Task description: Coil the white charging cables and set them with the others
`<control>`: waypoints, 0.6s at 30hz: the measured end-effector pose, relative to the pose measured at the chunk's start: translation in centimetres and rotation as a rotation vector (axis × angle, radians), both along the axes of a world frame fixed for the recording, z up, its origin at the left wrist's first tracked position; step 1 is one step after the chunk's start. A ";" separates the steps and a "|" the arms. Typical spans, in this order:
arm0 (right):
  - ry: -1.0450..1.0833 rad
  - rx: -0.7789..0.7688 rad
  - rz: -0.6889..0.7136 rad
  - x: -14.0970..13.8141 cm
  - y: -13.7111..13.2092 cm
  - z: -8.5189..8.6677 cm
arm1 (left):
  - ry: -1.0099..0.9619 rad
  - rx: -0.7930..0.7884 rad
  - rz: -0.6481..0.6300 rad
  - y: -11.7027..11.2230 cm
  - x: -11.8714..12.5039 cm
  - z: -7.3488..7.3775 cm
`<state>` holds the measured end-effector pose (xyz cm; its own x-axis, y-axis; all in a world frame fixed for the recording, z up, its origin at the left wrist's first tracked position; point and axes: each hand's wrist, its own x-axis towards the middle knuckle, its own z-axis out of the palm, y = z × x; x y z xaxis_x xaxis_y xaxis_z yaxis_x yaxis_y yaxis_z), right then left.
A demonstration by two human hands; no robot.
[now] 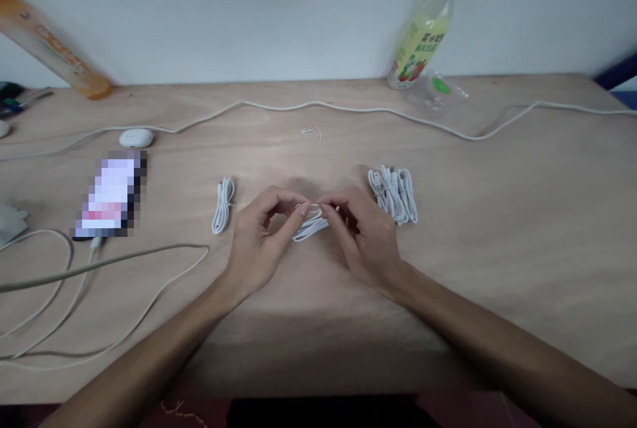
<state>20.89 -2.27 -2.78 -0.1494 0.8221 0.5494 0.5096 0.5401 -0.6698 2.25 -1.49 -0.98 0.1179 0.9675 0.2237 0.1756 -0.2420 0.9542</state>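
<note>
My left hand (263,229) and my right hand (365,229) meet at the middle of the table, thumb and forefinger of each pinched together. Between the fingertips runs a thin white twist tie (314,205), one end in each hand. Just under it lies a coiled white cable (309,227), partly hidden by my fingers; whether the tie goes around it I cannot tell. A bundled white cable (223,206) rests left of my left hand. Beyond my right hand is a group of several bundled white cables (395,194). A few small loose white ties (312,132) lie farther back.
A long white cord (313,104) crosses the back of the table. At left are a phone (110,192) with a cable plugged in, a white earbud case (136,138) and looped cables (149,308). An orange bottle (60,50), a yellow-green bottle (421,40) and clear plastic packaging (438,91) are by the wall.
</note>
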 end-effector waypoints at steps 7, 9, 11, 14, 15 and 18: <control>0.027 -0.004 -0.041 0.0 -0.1 -0.1 | 0.085 0.049 -0.043 -0.1 -0.1 0.4; 0.039 0.002 -0.051 0.0 0.0 0.0 | 0.095 0.025 -0.052 -0.1 -0.1 0.5; 0.062 0.004 -0.060 -0.1 0.0 0.1 | 0.087 0.004 -0.059 0.0 0.0 0.4; 0.120 -0.017 -0.081 -0.2 0.0 0.2 | 0.067 -0.020 -0.034 0.0 0.0 0.2; 0.136 -0.029 -0.087 -0.2 0.1 0.2 | 0.058 -0.026 -0.023 0.1 -0.1 0.1; 0.145 -0.060 -0.072 -0.1 0.1 0.3 | 0.019 -0.056 -0.014 0.1 -0.1 0.0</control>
